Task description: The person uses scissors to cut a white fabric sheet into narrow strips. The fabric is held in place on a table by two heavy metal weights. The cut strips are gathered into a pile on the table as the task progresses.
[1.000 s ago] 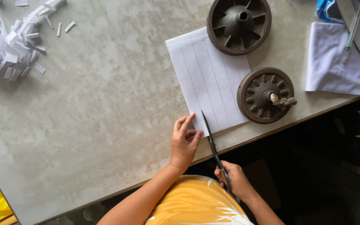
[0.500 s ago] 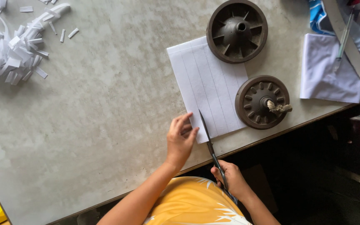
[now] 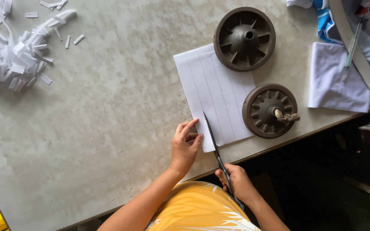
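Note:
A white sheet of paper (image 3: 217,92) with ruled strip lines lies on the grey table (image 3: 108,128). Two dark round wheel-like weights, one at the top (image 3: 244,38) and one at the right (image 3: 270,110), rest on its edges. My left hand (image 3: 185,143) presses flat on the sheet's near left corner. My right hand (image 3: 236,184), below the table edge, grips a pair of scissors (image 3: 215,147). The blades point up into the sheet's near edge, along one of the lines.
A heap of cut white paper strips (image 3: 16,55) lies at the far left. White and blue cloth (image 3: 343,81), a grey strap (image 3: 356,47) and a pen lie at the right. The table's near edge runs diagonally past my hands; dark floor beyond.
The scissors have pushed a little further up into the sheet. My left hand stays on the corner.

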